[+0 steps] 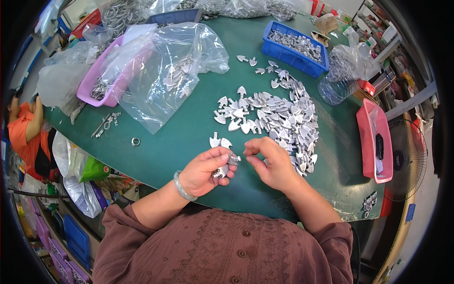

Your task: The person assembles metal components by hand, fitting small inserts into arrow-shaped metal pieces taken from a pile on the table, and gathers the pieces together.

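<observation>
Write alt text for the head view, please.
Left hand grips small silver metal pieces while the right hand pinches beside them, above a green table. A heap of similar pieces lies ahead, with plastic bags and a blue bin behind.

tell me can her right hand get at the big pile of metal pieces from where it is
Probably yes. The right hand sits at the near edge of the pile of silver metal pieces on the green table, with nothing between them. Its fingers look free, while the left hand holds a few pieces.
</observation>
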`<action>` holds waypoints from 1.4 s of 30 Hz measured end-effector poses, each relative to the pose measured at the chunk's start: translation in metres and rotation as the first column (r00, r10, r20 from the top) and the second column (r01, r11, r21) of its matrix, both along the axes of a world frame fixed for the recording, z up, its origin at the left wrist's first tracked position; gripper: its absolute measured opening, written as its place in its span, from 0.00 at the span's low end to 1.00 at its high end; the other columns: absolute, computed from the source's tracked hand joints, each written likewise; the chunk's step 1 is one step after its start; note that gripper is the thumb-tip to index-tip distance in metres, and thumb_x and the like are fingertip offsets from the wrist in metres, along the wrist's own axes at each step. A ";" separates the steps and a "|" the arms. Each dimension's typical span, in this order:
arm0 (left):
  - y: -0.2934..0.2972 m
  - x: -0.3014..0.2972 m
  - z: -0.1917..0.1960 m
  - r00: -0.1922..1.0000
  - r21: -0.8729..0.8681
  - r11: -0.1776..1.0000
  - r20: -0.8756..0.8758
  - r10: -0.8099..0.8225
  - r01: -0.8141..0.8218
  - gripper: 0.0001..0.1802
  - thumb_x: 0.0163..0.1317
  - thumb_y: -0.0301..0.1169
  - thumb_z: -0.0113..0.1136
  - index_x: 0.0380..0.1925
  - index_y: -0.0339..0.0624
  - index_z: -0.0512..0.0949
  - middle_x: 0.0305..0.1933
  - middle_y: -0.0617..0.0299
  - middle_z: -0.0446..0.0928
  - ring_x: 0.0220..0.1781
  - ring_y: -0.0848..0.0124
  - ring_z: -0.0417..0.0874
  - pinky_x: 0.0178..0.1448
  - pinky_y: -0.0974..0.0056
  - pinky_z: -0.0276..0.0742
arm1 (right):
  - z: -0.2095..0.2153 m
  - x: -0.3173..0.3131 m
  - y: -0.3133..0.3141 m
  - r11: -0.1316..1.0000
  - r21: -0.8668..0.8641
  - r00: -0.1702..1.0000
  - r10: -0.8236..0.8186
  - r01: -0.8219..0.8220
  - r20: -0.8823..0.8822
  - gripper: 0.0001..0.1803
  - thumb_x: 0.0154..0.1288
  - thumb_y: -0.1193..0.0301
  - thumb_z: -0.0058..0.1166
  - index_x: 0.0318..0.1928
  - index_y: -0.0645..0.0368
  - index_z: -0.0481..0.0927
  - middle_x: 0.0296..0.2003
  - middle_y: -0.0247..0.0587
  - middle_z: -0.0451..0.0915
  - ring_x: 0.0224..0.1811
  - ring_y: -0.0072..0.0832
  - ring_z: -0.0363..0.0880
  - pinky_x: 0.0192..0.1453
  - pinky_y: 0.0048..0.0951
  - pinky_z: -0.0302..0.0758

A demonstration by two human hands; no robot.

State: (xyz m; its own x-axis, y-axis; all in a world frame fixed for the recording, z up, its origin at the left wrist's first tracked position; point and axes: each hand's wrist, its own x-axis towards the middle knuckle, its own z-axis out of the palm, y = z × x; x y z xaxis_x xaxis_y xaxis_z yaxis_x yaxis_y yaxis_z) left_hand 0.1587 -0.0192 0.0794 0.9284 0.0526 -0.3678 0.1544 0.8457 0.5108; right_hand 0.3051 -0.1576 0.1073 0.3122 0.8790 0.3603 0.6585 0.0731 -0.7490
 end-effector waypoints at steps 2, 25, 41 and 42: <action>0.004 -0.004 -0.004 0.998 -0.073 0.997 0.045 0.041 -0.038 0.07 0.62 0.32 0.46 0.35 0.42 0.72 0.35 0.57 0.72 0.34 0.69 0.73 0.30 0.70 0.70 | -0.005 0.005 0.003 1.000 -0.006 0.995 0.005 -0.004 0.096 0.15 0.48 0.83 0.54 0.39 0.60 0.72 0.31 0.41 0.75 0.36 0.38 0.74 0.39 0.33 0.72; 0.010 -0.020 0.005 0.986 0.044 0.990 -0.097 0.136 -0.132 0.07 0.63 0.32 0.49 0.35 0.40 0.72 0.28 0.61 0.73 0.27 0.74 0.72 0.21 0.76 0.63 | -0.005 -0.006 0.010 0.974 -0.224 0.947 -0.056 -0.017 -0.315 0.05 0.51 0.79 0.55 0.31 0.63 0.75 0.27 0.40 0.76 0.32 0.33 0.76 0.35 0.27 0.72; -0.001 -0.014 0.008 0.993 0.028 0.998 -0.100 0.061 -0.058 0.09 0.63 0.32 0.50 0.37 0.40 0.74 0.29 0.60 0.76 0.25 0.76 0.74 0.21 0.75 0.66 | -0.010 -0.006 0.004 0.992 0.044 0.951 0.124 -0.117 -0.283 0.09 0.48 0.85 0.55 0.30 0.61 0.74 0.32 0.39 0.77 0.35 0.29 0.76 0.40 0.25 0.72; -0.002 -0.014 0.008 0.993 0.028 0.998 -0.100 0.060 -0.058 0.09 0.63 0.32 0.50 0.37 0.40 0.74 0.29 0.60 0.76 0.25 0.76 0.74 0.21 0.75 0.66 | -0.009 -0.006 0.005 0.992 0.040 0.955 0.122 -0.116 -0.270 0.09 0.48 0.85 0.55 0.30 0.60 0.74 0.32 0.39 0.77 0.35 0.29 0.76 0.40 0.25 0.72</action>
